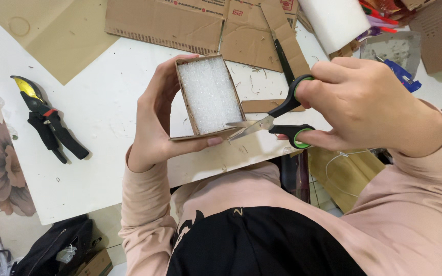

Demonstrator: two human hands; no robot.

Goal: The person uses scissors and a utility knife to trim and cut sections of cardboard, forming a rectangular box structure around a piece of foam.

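My left hand (155,116) holds a small cardboard box (186,99) with white foam (210,94) set inside it, thumb at the far end and fingers under the near end. My right hand (364,105) grips black scissors with green-lined handles (281,118). The scissor blades are parted and their tips meet the near right edge of the box. Both hands are above the front edge of a white table (103,102).
Black pruning shears with a yellow blade (44,118) lie on the table at the left. Flattened cardboard sheets (190,23) and a white foam block (336,20) sit at the back. A black utility knife (282,60) lies behind the box. A dark bag (52,250) rests on the floor.
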